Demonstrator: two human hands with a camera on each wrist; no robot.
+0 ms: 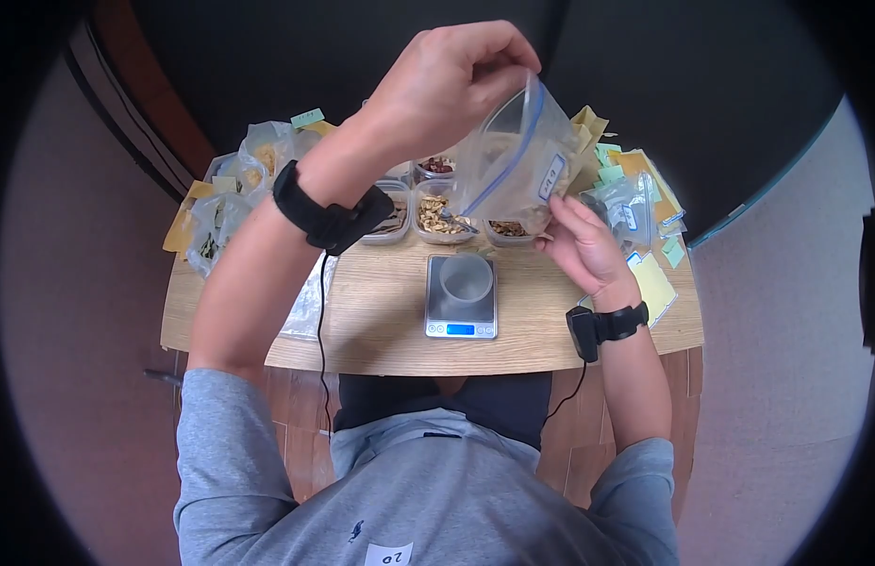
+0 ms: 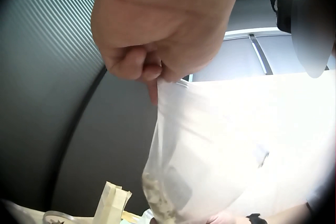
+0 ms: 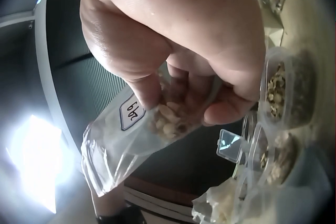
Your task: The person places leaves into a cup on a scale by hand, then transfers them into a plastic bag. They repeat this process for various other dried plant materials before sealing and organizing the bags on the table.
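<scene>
My left hand [image 1: 461, 80] pinches the top corner of a clear zip bag [image 1: 517, 160] with a blue strip along its mouth and a handwritten label. Pale dried slices [image 3: 169, 119] lie in the bag's bottom end, where my right hand [image 1: 588, 247] grips it, thumb beside the label. The bag hangs tilted, its blue-edged mouth toward the left and above a round clear cup [image 1: 466, 277]. That cup stands on a small kitchen scale [image 1: 437, 316] with a lit blue display.
Behind the scale stand open plastic tubs, one with yellowish dried pieces [image 1: 435, 219] and one with dark red pieces [image 1: 437, 165]. Filled plastic bags [image 1: 216, 226] lie at the table's left; more bags [image 1: 631, 212] and a yellow sheet [image 1: 652, 291] lie right. Cables hang from both wrist cameras.
</scene>
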